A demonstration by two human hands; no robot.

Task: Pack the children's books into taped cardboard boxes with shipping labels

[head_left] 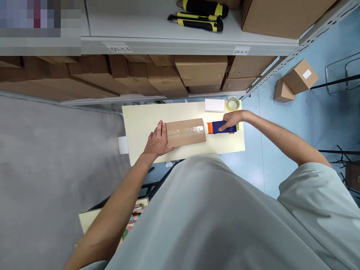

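Note:
A long brown cardboard box (185,133) with clear tape along its top lies on a cream-coloured table (137,116). My left hand (159,140) rests against the box's left end, its fingers stretched out and the thumb along the near corner. Just off the right end of the box, my right hand (232,119) is wrapped around a dark blue object with an orange end (215,127); its exact kind is unclear. The orange end points left at the box, with a small gap between them. Behind the right hand lies a roll of tape (233,104), beside a white box (214,105).
Beyond the table stands a shelf rack (180,44) packed with cardboard boxes (201,71). Several yellow-and-black utility knives (201,23) lie on its upper shelf. Two cartons (299,77) stand on the floor at right. A lower surface with small items (137,210) shows at lower left.

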